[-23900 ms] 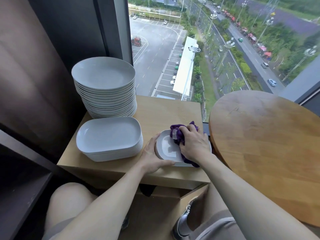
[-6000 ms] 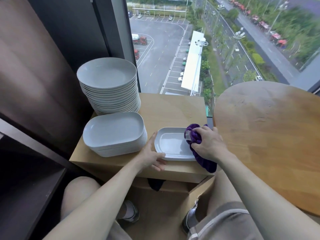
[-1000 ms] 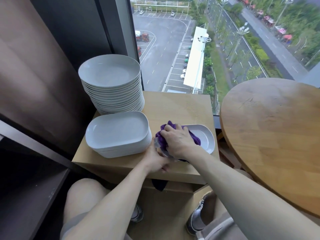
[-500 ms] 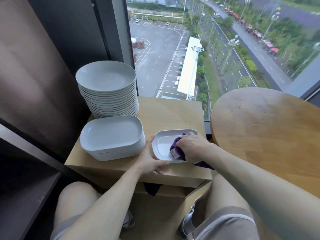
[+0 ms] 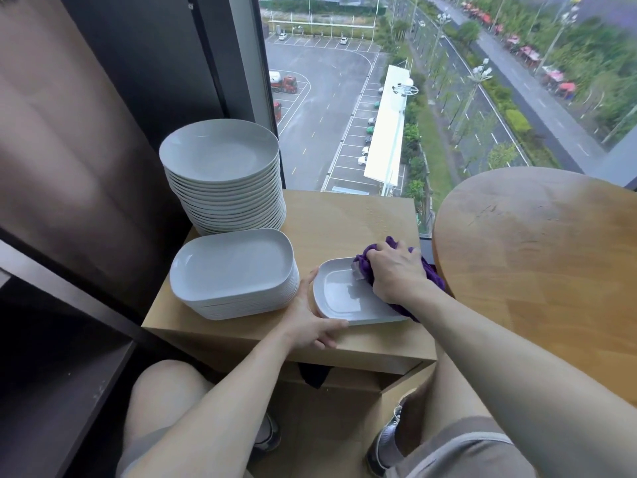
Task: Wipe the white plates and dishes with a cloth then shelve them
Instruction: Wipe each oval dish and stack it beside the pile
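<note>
A small white rectangular dish (image 5: 344, 298) lies near the front right of a light wooden cabinet top (image 5: 348, 222). My left hand (image 5: 310, 322) holds the dish's near left edge, thumb against the rim. My right hand (image 5: 396, 270) grips a bunched purple cloth (image 5: 431, 274) and presses it onto the dish's far right part. A stack of several white rectangular dishes (image 5: 234, 274) sits just left of it. Behind that rises a tall stack of round white plates (image 5: 220, 157).
A round wooden table (image 5: 537, 263) stands close on the right, its edge beside the cloth. A dark shelf unit (image 5: 62, 384) is at the lower left. A dark wall and a window frame (image 5: 241, 63) stand behind the plates. My knees are under the cabinet's front edge.
My right hand has slid the purple cloth from the middle of the dish to its far right end. My left hand stays on the dish's near left edge.
</note>
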A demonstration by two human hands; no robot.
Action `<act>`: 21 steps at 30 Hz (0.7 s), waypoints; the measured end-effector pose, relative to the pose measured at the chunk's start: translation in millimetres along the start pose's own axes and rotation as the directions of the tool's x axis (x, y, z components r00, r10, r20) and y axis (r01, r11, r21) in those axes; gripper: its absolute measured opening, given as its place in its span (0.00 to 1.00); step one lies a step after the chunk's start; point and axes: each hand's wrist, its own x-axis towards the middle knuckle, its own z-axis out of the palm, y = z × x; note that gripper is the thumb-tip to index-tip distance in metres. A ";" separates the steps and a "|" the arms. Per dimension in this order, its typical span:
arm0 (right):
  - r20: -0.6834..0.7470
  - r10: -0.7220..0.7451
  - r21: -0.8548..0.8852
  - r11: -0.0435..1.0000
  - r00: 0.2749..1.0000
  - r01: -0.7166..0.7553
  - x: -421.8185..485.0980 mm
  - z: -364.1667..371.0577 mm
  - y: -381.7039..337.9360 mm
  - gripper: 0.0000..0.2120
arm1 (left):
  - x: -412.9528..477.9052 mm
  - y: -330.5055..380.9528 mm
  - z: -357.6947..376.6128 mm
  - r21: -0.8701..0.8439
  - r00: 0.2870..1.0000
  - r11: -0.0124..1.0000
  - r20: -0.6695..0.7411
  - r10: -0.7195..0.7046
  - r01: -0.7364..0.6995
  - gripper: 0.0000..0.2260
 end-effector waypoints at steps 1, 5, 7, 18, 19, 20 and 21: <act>-0.008 -0.013 -0.002 1.000 1.000 0.013 0.5 0.6 -5.7 0.15 | 0.7 -0.6 0.1 -0.004 1.000 1.000 -0.002 0.000 0.000 0.50; -0.031 -0.128 0.008 0.992 0.991 0.128 -1.5 2.3 -37.4 0.15 | 2.1 -3.2 0.8 -0.025 1.000 1.000 0.004 0.011 -0.011 0.50; -0.041 -0.206 0.014 0.978 0.978 0.207 -4.5 6.7 -58.3 0.19 | 3.5 -3.1 1.9 -0.031 1.000 0.999 -0.012 -0.005 0.005 0.46; 0.073 -0.385 0.029 0.923 0.920 0.384 -30.7 9.6 -45.1 0.17 | 2.4 -1.3 4.4 -0.038 1.000 0.999 -0.003 0.009 -0.009 0.53; 0.089 -0.369 0.031 0.930 0.925 0.367 -32.4 9.1 -38.8 0.16 | 1.4 -1.3 4.0 -0.047 1.000 0.999 0.004 -0.003 0.004 0.53; 0.104 -0.347 0.033 0.938 0.932 0.345 -33.5 7.4 -31.5 0.15 | 0.6 -1.1 3.0 -0.042 1.000 0.999 0.008 -0.008 0.008 0.53; 0.120 -0.319 0.036 0.948 0.940 0.317 -35.0 5.2 -23.7 0.14 | 0.0 -0.9 2.1 -0.029 1.000 1.000 0.010 -0.011 0.011 0.53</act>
